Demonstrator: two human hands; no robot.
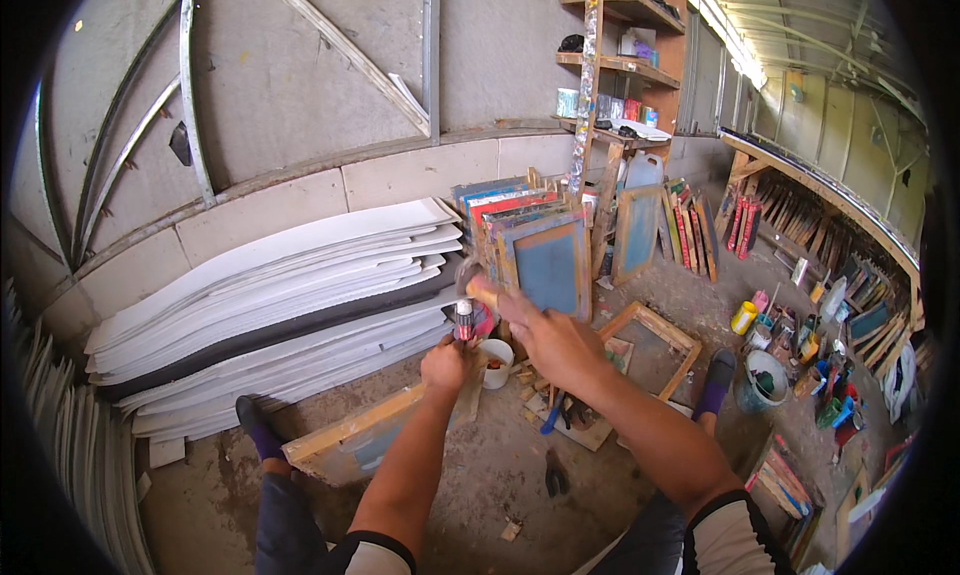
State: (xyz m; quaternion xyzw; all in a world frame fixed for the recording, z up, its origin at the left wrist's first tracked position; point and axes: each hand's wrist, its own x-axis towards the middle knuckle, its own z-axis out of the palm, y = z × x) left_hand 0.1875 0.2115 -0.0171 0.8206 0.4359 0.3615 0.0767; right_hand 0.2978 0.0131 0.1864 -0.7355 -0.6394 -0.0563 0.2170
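Observation:
My right hand (560, 347) is closed round the handle of a hammer (480, 287), which is slightly blurred. The hammer's head hangs just above a short upright tool with a red-and-black handle and pale top (464, 320). My left hand (445, 365) is closed round the lower part of that tool; its tip is hidden. Below the left hand, a wooden screen frame (365, 425) with a grey-blue panel stands tilted on the floor, partly behind my left forearm. A white bucket (495, 363) with small things inside stands between my hands, beyond the frame.
Pliers (555, 473) and wood offcuts lie on the floor. A bare wooden frame (655, 340) lies to the right. Stacked white sheets (290, 285) line the left wall. Framed screens (545, 260) lean ahead, beside shelves (625, 65). Paint containers and a grey bucket (763, 380) crowd the right.

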